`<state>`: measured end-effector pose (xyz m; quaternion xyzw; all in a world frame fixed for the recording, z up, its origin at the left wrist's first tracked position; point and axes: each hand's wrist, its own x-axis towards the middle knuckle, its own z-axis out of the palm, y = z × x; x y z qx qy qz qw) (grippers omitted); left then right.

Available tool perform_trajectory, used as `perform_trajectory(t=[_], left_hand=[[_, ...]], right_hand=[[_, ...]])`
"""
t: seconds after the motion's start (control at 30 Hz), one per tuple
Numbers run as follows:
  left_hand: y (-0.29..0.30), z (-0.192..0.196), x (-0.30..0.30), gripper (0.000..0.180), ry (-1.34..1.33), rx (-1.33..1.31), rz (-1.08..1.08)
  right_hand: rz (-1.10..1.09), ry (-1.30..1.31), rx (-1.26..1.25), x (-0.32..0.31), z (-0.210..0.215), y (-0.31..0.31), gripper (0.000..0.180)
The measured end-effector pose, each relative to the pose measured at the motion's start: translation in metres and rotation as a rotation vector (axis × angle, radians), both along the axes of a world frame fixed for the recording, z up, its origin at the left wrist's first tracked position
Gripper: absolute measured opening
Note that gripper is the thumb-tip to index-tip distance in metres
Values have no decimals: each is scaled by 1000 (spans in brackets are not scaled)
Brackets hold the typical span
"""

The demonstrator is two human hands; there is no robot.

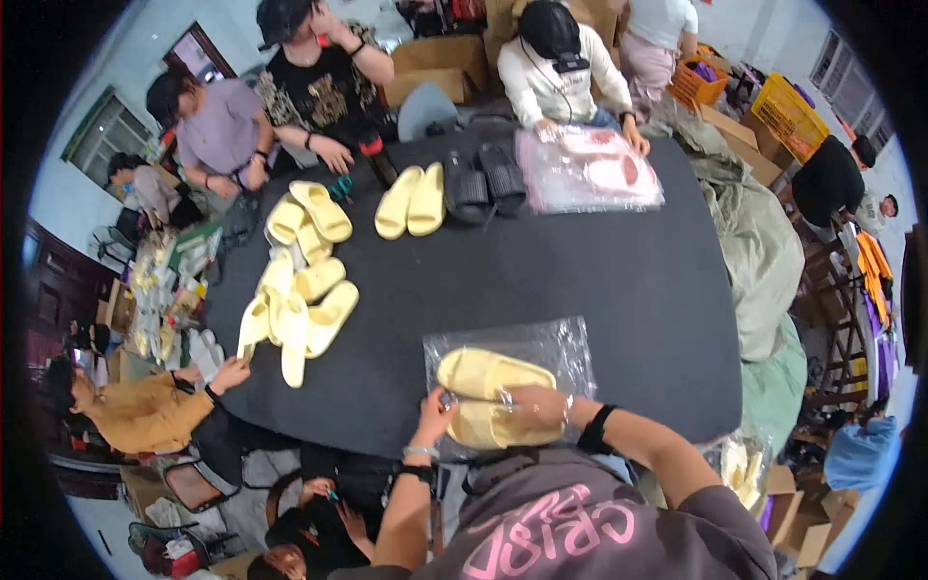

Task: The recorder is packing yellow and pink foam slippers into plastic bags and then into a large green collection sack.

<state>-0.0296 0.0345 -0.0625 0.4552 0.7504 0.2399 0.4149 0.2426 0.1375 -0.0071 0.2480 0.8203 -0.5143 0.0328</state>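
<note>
A clear plastic bag [551,346] lies at the near edge of the black table [628,280]. A pair of pale yellow foam slippers [488,372] sits inside it, stacked side by side. My left hand [433,414] grips the bag's near left corner. My right hand [536,406] presses flat on the nearer slipper through the plastic.
Several loose yellow slippers [300,300] lie at the table's left, another yellow pair [411,200] and a black pair [485,181] at the far side. A person opposite handles a bagged pink pair [594,169]. Other people sit on the left. Cardboard boxes [435,60] and crates [788,114] stand around.
</note>
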Motion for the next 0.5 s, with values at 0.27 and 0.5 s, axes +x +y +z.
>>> perform_trajectory(t=[0.27,0.5], left_hand=[[-32,-33,-3,48,170,113,-25],[-28,-27,8,46,202,81,-41]], right_hand=[[260,143,621,-28,-19,-17,26],[140,-78,618,52,-20,-11,20]])
